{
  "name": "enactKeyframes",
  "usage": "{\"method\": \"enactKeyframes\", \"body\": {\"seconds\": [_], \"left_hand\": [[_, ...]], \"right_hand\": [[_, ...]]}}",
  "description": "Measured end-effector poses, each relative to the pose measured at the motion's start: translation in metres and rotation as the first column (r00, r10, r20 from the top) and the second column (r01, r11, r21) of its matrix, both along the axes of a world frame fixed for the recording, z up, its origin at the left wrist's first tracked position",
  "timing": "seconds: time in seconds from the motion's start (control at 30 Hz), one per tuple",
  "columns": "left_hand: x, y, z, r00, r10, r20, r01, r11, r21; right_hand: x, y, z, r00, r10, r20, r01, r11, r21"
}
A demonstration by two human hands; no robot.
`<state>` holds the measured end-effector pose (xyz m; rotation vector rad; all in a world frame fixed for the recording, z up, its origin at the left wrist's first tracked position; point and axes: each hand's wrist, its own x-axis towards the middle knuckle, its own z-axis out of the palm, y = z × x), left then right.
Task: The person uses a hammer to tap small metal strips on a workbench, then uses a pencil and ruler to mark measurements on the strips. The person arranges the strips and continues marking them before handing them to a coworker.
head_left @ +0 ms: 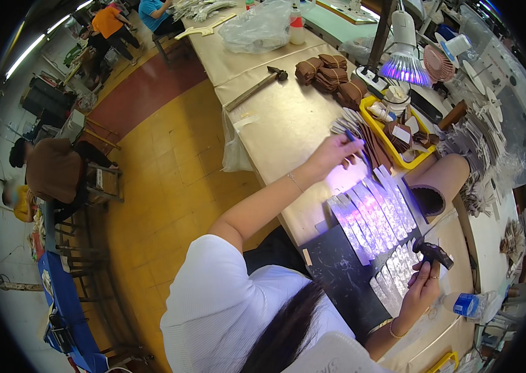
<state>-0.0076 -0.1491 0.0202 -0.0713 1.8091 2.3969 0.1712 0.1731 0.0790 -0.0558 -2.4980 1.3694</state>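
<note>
My left hand [339, 153] reaches over the table, its fingers closed on a thin dark strip [350, 135] lit bluish by the lamp. Beside it lie a bundle of brown strips [378, 140] and pale strips behind them. My right hand [423, 287] is wrapped round a small hammer [434, 254], whose dark head points up above the fist; the handle is mostly hidden. Between my hands, a row of shiny silvery strips [372, 214] lies on a black board [340, 264]. A second, shorter row of pale strips [393, 276] lies nearest my right hand.
A lamp [404, 53] hangs over the table near a yellow basket [393, 146] of small items. A brown roll [446, 180] and a plastic bottle [465, 304] stand at the right. Farther off lie another hammer [256, 87], brown bundles [331, 74] and a plastic bag [256, 28].
</note>
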Motion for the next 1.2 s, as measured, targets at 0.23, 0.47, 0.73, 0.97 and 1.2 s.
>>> {"method": "enactKeyframes", "body": {"seconds": [0.23, 0.47, 0.73, 0.97, 1.2], "left_hand": [[0.009, -0.036, 0.010, 0.989, 0.144, -0.043, -0.148, 0.986, -0.082], [0.014, -0.044, 0.012, 0.989, 0.150, 0.010, -0.146, 0.976, -0.162], [0.014, -0.053, 0.019, 0.982, 0.178, -0.064, -0.189, 0.928, -0.322], [0.010, -0.067, 0.021, 0.961, 0.269, -0.068, -0.278, 0.935, -0.219], [0.013, -0.060, 0.025, 0.962, 0.274, -0.002, -0.273, 0.958, -0.082]], "right_hand": [[0.000, -0.004, 0.000, 0.999, 0.017, 0.038, -0.017, 1.000, 0.005], [0.000, -0.005, 0.000, 0.999, 0.020, 0.029, -0.021, 0.999, 0.042], [0.002, -0.006, 0.003, 0.999, 0.036, 0.031, -0.038, 0.997, 0.069], [0.004, -0.010, 0.010, 1.000, 0.027, 0.011, -0.028, 0.994, 0.107], [0.012, -0.015, 0.017, 0.998, -0.025, 0.054, 0.020, 0.995, 0.099]]}}
